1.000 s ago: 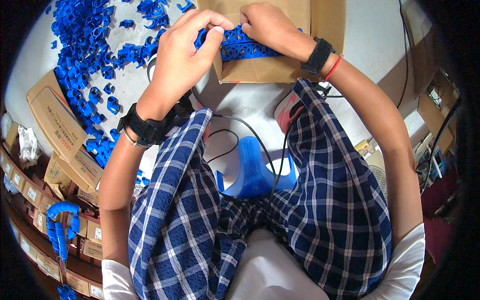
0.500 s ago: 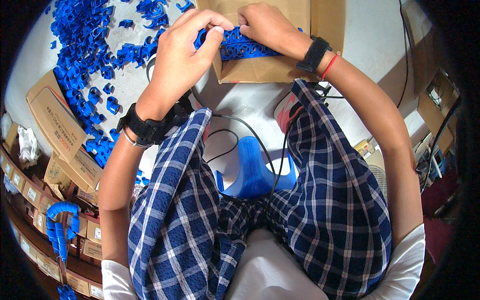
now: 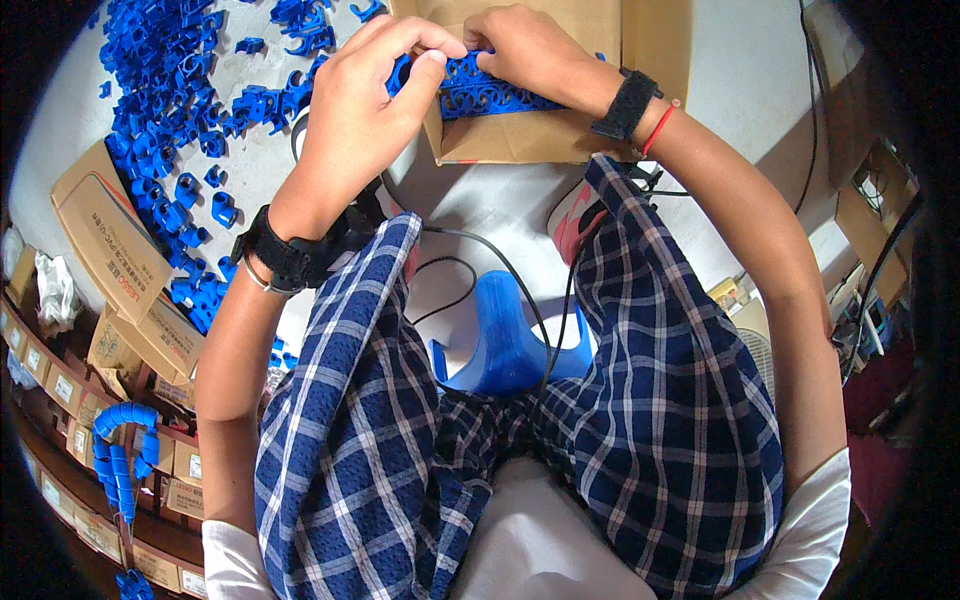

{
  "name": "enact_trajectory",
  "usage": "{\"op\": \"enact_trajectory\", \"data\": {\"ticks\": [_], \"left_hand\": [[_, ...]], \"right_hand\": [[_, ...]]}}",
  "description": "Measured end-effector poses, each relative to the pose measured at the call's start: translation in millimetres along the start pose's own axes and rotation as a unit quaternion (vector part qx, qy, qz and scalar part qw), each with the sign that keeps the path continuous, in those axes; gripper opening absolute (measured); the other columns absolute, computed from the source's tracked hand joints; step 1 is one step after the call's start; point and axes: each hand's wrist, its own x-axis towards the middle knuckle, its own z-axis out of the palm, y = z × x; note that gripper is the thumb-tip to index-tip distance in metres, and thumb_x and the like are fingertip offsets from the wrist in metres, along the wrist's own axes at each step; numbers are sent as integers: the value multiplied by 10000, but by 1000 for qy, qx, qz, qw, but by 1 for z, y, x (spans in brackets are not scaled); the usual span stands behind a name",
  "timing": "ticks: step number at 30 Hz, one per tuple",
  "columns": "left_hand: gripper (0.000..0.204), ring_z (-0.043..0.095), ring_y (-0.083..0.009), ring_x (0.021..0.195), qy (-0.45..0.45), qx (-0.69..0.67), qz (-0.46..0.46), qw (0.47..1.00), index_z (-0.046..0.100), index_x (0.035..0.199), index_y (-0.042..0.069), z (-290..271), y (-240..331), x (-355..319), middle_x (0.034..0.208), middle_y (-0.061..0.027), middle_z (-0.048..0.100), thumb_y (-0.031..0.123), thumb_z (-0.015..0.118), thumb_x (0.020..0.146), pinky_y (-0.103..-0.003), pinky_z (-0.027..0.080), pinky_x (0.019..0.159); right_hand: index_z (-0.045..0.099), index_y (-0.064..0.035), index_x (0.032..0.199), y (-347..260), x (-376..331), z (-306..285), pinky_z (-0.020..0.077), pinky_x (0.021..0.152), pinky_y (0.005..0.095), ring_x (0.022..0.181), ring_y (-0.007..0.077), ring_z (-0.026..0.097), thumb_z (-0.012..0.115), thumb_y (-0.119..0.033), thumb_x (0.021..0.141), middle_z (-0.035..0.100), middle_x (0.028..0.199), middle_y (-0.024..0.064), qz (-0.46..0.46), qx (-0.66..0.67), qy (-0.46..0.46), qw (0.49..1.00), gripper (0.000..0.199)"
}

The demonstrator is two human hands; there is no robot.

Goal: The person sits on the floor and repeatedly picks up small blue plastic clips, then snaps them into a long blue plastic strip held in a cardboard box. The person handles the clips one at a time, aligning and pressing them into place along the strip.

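A cardboard box [image 3: 620, 140] stands open at the top, with rows of blue plastic pipe clips [image 3: 495, 100] lined up inside its near wall. My left hand [image 3: 365, 115] reaches over the box's left edge, thumb and index finger bent toward each other. A blue pipe clip [image 3: 399, 76] shows in the gap between that thumb and finger. Over the back of the rows, my right hand [image 3: 535, 50] is closed with its fingers curled down against the clips. Whatever its fingertips grip is hidden behind the hand.
Many loose blue clips [image 3: 160, 150] are heaped on the pale floor at left. A flattened carton [image 3: 110, 230] lies beside them, near shelves of small boxes [image 3: 185, 500]. A blue stool [image 3: 495, 340] shows between my knees, with black cables [image 3: 500, 260] across the floor.
Both hands stay in almost the same place over the box. My right hand's fingers have shifted very slightly; the clips look unchanged.
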Motion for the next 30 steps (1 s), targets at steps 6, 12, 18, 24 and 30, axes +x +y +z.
{"op": "enact_trajectory", "data": {"ticks": [6, 12, 18, 24, 30], "left_hand": [[130, 625, -180, 889, -38, 15, -29, 999, 712, 1001, 52, -4, 5, -1, 948, -63, 685, 90, 597, 953, -292, 485, 813], [133, 618, -177, 883, -44, 25, -24, 998, 713, 1004, 52, -6, 6, 1, 947, -61, 681, 95, 597, 956, -291, 483, 812], [131, 615, -177, 875, -45, 25, -21, 998, 714, 1004, 54, -6, 5, 1, 948, -58, 681, 93, 599, 956, -288, 482, 808], [127, 615, -170, 870, -43, 25, -20, 999, 714, 1001, 55, -5, 5, 1, 945, -54, 680, 91, 602, 954, -285, 483, 807], [144, 611, -148, 866, -37, -6, -47, 998, 698, 1061, 52, -3, 3, -3, 963, -42, 682, 105, 593, 978, -278, 484, 795]], "right_hand": [[680, -9, 883, 1, -2, 1, 542, 773, 492, 857, 408, 682, 635, -95, 785, 686, 847, 239, -15, -24, 13, 1000, 138], [687, -27, 915, -2, -4, 3, 546, 780, 492, 864, 402, 681, 617, -79, 789, 693, 864, 224, -15, -42, 23, 999, 154], [697, -41, 942, -7, -6, -1, 551, 786, 486, 876, 395, 684, 617, -86, 788, 700, 892, 211, 2, -40, 1, 999, 179], [693, -39, 966, 0, -5, 6, 551, 794, 492, 890, 397, 682, 624, -101, 788, 699, 930, 218, -10, -49, -5, 999, 200], [678, -26, 964, -13, -5, -12, 555, 818, 484, 928, 400, 682, 611, -122, 810, 698, 974, 233, -28, -32, 50, 998, 194]]}}
